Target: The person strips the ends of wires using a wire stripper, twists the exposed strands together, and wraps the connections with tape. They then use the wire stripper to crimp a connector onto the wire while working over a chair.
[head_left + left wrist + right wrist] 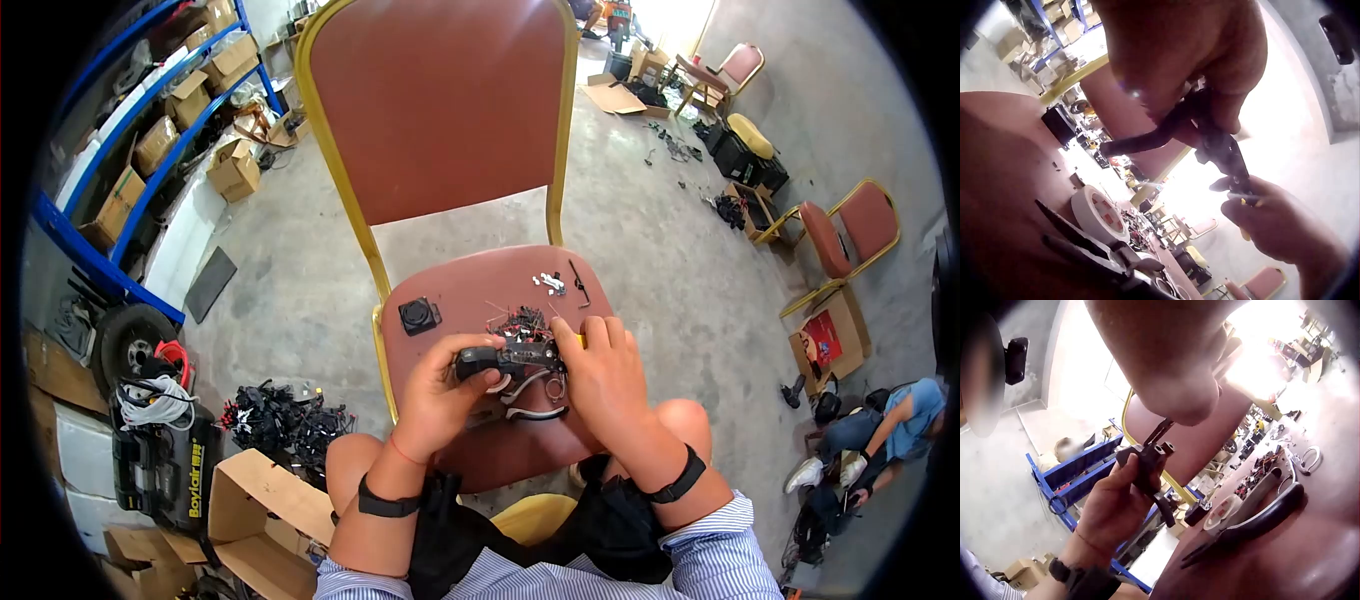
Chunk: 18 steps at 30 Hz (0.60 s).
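Over the chair seat my left hand [437, 385] grips a black lever-like part [1141, 465] with a curved arm and two round metal-ended bosses. My right hand [605, 375] is at the part's other end, fingers curled around a yellow-handled tool [581, 341] that is mostly hidden; its kind I cannot tell. Below the hands lie pliers [1254, 519] with black-and-grey handles and a white tape roll [1099, 212]. Just beyond them is a pile of small screws and wire-like bits [515, 323].
On the red seat [450, 270] are a black square device [419, 315], small white pieces [548, 283] and an L-shaped key [580, 285]. The backrest [440, 110] rises in front. Black parts [285, 420] and an open carton [265, 510] are at left; another person [880, 440] sits right.
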Available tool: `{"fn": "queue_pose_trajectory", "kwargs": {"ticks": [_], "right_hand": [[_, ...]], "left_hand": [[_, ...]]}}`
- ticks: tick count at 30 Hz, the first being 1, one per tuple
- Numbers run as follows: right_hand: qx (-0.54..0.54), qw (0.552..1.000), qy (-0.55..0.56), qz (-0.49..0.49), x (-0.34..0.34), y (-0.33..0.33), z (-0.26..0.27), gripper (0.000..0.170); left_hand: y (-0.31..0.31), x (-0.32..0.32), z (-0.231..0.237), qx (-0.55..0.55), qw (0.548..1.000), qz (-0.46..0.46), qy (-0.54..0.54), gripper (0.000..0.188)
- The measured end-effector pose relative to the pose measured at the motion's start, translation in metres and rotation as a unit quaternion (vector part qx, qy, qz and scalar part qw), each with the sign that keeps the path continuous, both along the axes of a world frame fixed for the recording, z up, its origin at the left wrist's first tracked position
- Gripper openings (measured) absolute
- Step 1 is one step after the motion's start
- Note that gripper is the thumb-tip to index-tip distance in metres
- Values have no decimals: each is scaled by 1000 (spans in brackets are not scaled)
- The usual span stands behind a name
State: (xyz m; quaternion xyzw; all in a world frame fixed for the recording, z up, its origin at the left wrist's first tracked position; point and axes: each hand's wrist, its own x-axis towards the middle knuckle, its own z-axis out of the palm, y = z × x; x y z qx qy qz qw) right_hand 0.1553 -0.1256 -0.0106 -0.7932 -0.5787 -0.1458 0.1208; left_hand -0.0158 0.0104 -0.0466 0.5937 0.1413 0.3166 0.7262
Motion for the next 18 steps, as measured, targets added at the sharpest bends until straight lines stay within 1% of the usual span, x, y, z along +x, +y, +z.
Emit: {"fn": "queue_pose_trajectory", "kwargs": {"ticks": [1,4,8,10,11,13,16,18], "right_hand": [[-8,1000,-1,-4,-1,-1,-1,43],[14,1000,-19,16,2,1,-5,50],[24,999,-25,37,5,2,-14,47],[25,999,-24,31,3,3,-17,46],[22,999,-2,29,2,4,-19,45],[14,999,44,24,1,5,-22,41],[28,996,68,59,3,8,-25,33],[26,996,49,64,7,10,-28,26]], "left_hand": [[1,1,-3,26,1000,8,6,35],[2,0,-3,88,995,22,35,36],[3,1,-9,144,987,45,53,36],[2,1,-7,109,991,53,51,36],[2,2,-6,92,993,57,50,36],[3,2,-7,109,989,71,69,36],[6,3,-7,118,985,84,99,35],[7,3,-6,114,984,81,113,35]]}}
